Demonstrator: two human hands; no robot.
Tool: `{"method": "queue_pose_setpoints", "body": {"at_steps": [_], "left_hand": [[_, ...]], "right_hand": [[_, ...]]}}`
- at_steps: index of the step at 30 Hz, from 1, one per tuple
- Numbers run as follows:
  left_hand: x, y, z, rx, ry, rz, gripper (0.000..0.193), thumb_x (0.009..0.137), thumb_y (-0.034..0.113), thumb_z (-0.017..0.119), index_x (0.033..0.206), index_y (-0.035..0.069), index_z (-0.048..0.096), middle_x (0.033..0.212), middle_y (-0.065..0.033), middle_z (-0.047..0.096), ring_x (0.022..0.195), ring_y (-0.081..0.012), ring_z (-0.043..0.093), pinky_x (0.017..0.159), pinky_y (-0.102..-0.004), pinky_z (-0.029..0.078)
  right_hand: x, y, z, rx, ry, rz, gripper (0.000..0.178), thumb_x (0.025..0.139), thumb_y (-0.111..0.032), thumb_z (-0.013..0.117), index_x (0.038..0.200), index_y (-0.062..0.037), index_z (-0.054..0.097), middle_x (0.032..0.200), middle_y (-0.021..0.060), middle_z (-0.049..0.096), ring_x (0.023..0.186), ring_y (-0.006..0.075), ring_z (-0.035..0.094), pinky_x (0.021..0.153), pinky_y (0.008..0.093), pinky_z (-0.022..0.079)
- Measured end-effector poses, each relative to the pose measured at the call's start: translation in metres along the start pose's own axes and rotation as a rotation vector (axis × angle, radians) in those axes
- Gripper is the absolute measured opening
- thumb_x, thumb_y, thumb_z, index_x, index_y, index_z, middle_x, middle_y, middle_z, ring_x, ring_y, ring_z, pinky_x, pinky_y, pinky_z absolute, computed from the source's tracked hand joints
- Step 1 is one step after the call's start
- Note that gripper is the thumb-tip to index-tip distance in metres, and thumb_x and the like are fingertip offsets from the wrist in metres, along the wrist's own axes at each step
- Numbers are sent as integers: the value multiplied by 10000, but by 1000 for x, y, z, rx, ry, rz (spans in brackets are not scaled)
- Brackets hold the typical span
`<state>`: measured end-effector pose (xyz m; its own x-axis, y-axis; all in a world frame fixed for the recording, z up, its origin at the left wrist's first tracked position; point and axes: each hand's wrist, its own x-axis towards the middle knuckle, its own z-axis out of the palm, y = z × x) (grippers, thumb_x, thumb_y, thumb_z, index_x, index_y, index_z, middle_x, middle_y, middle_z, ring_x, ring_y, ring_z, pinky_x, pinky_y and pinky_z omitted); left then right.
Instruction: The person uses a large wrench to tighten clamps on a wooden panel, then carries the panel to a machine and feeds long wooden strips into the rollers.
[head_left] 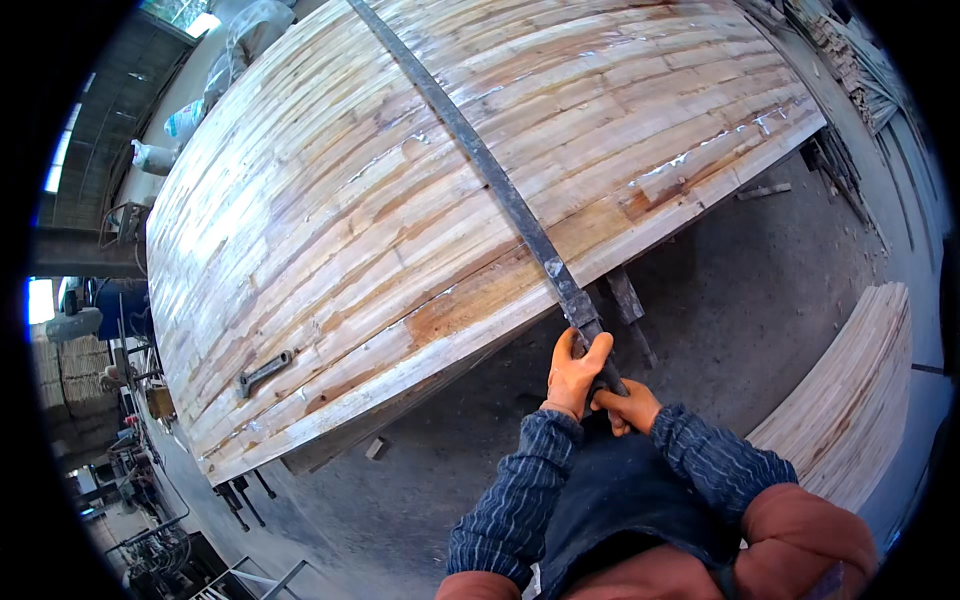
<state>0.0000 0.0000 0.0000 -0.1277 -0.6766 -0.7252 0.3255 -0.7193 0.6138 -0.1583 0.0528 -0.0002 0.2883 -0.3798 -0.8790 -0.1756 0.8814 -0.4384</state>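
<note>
A long dark metal bar clamp [470, 140] lies across a wide panel of glued wood strips [330, 230], its near end jutting past the panel's front edge. Both my hands wear orange gloves. At that near end, my left hand [577, 372] is closed around the clamp, thumb and forefinger on either side of the bar. Just below and to the right, my right hand [632, 406] grips the clamp's end piece; its fingers are partly hidden behind the metal. Glossy wet-looking patches and whitish smears show on the strips.
A short metal wrench-like tool [264, 374] rests on the panel's near left. Curved-looking stacked boards [850, 400] stand at the right. Beneath the panel edge, a metal support [625, 295] sticks out. A small wood block [375, 448] lies on the floor; plastic bags [185, 120] sit at far left.
</note>
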Motion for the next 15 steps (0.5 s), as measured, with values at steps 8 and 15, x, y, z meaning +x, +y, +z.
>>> {"method": "queue_pose_setpoints", "body": {"at_steps": [8, 15], "left_hand": [[9, 9, 0, -48, 116, 128, 617, 881, 316, 819, 1331, -15, 557, 1126, -46, 654, 997, -147, 600, 887, -290, 488], [11, 3, -18, -113, 183, 33, 506, 855, 361, 827, 1202, 46, 634, 1021, 9, 642, 906, -123, 576, 817, -309, 474]], "right_hand": [[1, 29, 1, 240, -198, 124, 383, 973, -380, 666, 899, -4, 669, 530, 34, 477, 421, 148, 452, 435, 308, 375], [6, 36, 18, 275, -202, 38, 317, 966, -332, 679, 946, -16, 688, 547, 36, 493, 434, 146, 450, 430, 302, 358]]}}
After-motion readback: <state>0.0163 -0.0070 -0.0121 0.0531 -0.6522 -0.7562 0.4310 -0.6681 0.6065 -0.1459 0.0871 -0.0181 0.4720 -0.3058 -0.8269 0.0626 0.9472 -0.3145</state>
